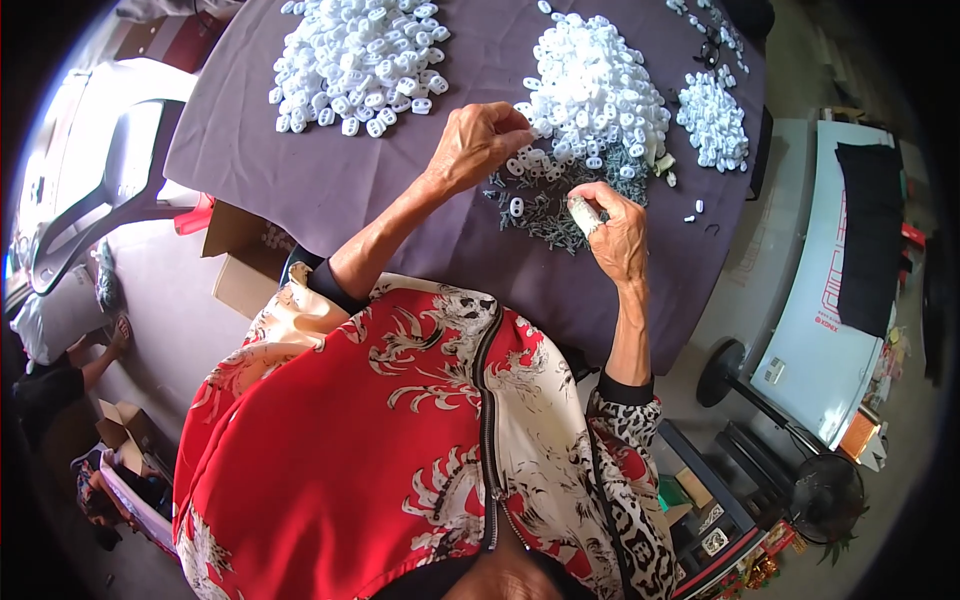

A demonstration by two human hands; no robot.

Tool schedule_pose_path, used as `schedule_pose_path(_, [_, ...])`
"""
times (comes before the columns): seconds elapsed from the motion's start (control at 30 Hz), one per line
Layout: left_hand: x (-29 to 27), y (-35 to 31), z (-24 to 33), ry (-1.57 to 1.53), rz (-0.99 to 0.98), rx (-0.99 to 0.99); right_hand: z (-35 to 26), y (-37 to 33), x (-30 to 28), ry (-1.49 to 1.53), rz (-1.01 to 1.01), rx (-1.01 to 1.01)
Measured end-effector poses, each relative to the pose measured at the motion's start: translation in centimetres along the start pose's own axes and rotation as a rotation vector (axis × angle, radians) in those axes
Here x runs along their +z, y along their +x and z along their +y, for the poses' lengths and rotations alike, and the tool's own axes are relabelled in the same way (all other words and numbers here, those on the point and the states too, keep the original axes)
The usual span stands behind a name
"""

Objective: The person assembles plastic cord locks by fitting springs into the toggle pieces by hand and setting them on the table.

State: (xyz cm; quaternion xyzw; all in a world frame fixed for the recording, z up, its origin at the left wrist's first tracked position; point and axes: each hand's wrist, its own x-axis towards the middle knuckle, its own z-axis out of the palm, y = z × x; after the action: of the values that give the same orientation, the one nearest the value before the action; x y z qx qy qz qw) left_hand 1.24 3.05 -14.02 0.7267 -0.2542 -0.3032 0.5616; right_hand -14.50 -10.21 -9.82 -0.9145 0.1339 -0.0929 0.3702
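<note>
Fingers curled together, my left hand (478, 146) is at the left edge of a heap of small white oval plastic pieces with holes (595, 85). Whatever lies in its fingertips is too small to make out. My right hand (615, 232) hovers over a spread of small grey screws (555, 215), its thumb and fingers pinched. White wrapping (584, 215) covers one of its digits. What this pinch holds, if anything, is hidden. A few white pieces lie on top of the screws between my hands.
A larger heap of white pieces (360, 60) stands at the far left of the cloth-covered table (300, 190), a smaller heap (713, 120) on the right. An open cardboard box (245, 290) sits below the left edge. A black fan (828, 495) stands at lower right; another person's foot (122, 333) shows left.
</note>
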Motion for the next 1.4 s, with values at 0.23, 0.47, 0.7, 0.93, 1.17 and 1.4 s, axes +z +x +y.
schedule_pose_path(0.23, [1.8,-0.4,-1.6,0.52,0.181,0.491,0.2,0.0,0.1,0.013,-0.011,0.006])
schedule_pose_path(0.47, [1.2,-3.3,-3.4,0.691,0.067,0.716,0.9,-0.2,0.0,-0.013,-0.017,0.003])
schedule_pose_path(0.7, [-0.1,-4.0,-2.8,0.588,0.051,0.668,0.8,-0.5,0.3,0.021,-0.002,0.02])
schedule_pose_path(0.93, [1.2,-0.9,-2.7,0.608,0.231,0.538,0.4,-0.4,0.3,0.039,-0.01,0.031])
schedule_pose_path(1.17, [1.7,0.1,-2.4,0.725,0.205,0.446,0.3,-0.4,0.5,0.045,-0.017,0.039])
schedule_pose_path(1.4, [0.9,0.4,-2.2,0.612,0.13,0.47,0.0,-0.1,0.1,0.033,-0.005,0.019])
